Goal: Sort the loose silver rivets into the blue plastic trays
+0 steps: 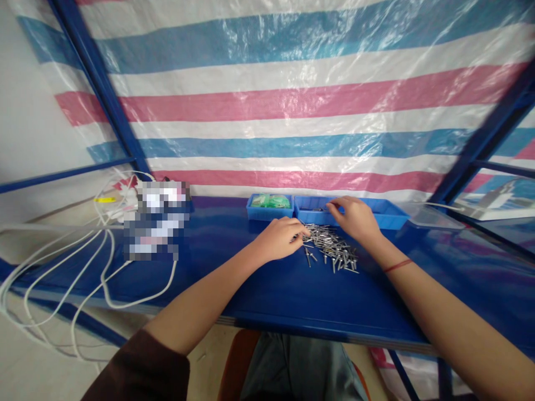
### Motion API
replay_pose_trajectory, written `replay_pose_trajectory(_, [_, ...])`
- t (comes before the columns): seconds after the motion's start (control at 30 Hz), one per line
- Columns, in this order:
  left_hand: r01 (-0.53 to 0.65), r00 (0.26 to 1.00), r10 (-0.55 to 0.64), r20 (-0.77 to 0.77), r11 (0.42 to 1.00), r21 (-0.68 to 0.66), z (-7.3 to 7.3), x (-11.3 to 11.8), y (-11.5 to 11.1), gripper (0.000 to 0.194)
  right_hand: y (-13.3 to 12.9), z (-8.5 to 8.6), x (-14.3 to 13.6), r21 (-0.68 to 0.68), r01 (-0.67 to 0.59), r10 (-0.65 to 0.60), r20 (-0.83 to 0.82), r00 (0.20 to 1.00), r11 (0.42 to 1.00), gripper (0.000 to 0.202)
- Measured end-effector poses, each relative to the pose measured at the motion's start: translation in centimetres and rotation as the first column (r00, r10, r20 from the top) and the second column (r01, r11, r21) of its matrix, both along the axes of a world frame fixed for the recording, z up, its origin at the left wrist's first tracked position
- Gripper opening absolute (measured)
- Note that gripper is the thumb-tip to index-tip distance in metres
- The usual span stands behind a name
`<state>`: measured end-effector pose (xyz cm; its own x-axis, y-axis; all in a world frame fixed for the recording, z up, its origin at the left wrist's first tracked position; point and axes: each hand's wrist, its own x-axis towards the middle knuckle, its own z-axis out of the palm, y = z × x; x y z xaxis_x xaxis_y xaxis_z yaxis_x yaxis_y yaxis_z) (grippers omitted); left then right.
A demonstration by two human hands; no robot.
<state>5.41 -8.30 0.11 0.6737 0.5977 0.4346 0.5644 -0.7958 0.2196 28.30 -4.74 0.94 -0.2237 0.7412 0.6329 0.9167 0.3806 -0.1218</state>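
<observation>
A loose pile of silver metal rivets or pins [330, 244] lies on the blue tabletop [267, 289]. At the pile's left edge, my left hand [284, 236] has its fingers curled in a pinch; whatever is between the fingertips is too small to make out. My right hand [351, 217] is over the front edge of the long blue tray [388, 221], thumb and fingers drawn together, with anything held there too small to tell. Some thin metal pieces lie inside that tray. Beside it on the left, a smaller blue bin [270, 213] holds green packets.
White cables [111, 267] loop over the table's left side near a pixelated cluster of objects. A clear plastic sheet or lid [434, 216] lies right of the long tray. Striped sheeting [292, 106] hangs behind, between blue metal posts.
</observation>
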Motion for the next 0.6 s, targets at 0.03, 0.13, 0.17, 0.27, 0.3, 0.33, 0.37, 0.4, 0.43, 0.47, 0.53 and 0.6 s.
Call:
replay_pose_trajectory(0.03, [-0.037,0.999,0.037,-0.007,0.999,0.010,0.1,-0.3,0.2,0.025,-0.3,0.1,0.0,0.000,-0.010,0.010,-0.018,1.000,1.000,0.034])
replay_pose_trajectory(0.13, [-0.101,0.994,0.101,-0.030,0.995,-0.010,0.4,-1.4,0.9,0.026,-1.4,0.6,-0.3,-0.079,-0.133,0.129,-0.052,0.990,0.988,0.029])
replay_pose_trajectory(0.17, [-0.106,0.994,0.104,-0.044,0.994,-0.031,0.5,-1.7,1.1,0.026,-1.8,0.7,-0.6,-0.138,-0.204,0.198,-0.051,0.979,0.969,0.026])
replay_pose_trajectory(0.27, [-0.094,0.992,0.086,-0.093,0.991,-0.093,0.4,-2.0,1.1,0.023,-2.8,0.6,-1.5,-0.311,-0.399,0.403,-0.056,0.914,0.862,0.021])
replay_pose_trajectory(0.3, [-0.090,0.991,0.078,-0.111,0.990,-0.104,0.4,-2.1,1.1,0.021,-3.1,0.4,-1.9,-0.344,-0.441,0.449,-0.060,0.891,0.829,0.019])
replay_pose_trajectory(0.33, [-0.089,0.989,0.075,-0.129,0.990,-0.108,0.4,-2.0,1.0,0.019,-3.3,0.3,-2.3,-0.359,-0.471,0.482,-0.064,0.874,0.806,0.018])
replay_pose_trajectory(0.37, [-0.089,0.986,0.073,-0.147,0.990,-0.105,0.3,-2.0,0.9,0.018,-3.5,0.1,-2.6,-0.364,-0.492,0.505,-0.066,0.861,0.791,0.018])
replay_pose_trajectory(0.4, [-0.091,0.983,0.074,-0.166,0.991,-0.100,0.3,-1.9,0.8,0.018,-3.7,0.0,-3.0,-0.366,-0.507,0.520,-0.069,0.851,0.781,0.017])
replay_pose_trajectory(0.43, [-0.093,0.980,0.075,-0.184,0.991,-0.095,0.4,-1.8,0.7,0.017,-3.8,-0.1,-3.3,-0.369,-0.519,0.533,-0.072,0.843,0.771,0.017])
replay_pose_trajectory(0.47, [-0.094,0.977,0.075,-0.198,0.991,-0.090,0.4,-1.8,0.6,0.017,-3.9,-0.1,-3.5,-0.374,-0.529,0.543,-0.076,0.836,0.762,0.017])
replay_pose_trajectory(0.53, [-0.097,0.973,0.076,-0.216,0.992,-0.086,0.5,-1.7,0.5,0.017,-4.1,-0.2,-3.8,-0.387,-0.539,0.555,-0.081,0.828,0.748,0.018])
replay_pose_trajectory(0.6, [-0.096,0.972,0.076,-0.224,0.992,-0.083,0.6,-1.6,0.3,0.014,-4.1,-0.2,-3.9,-0.393,-0.539,0.557,-0.077,0.827,0.745,0.018])
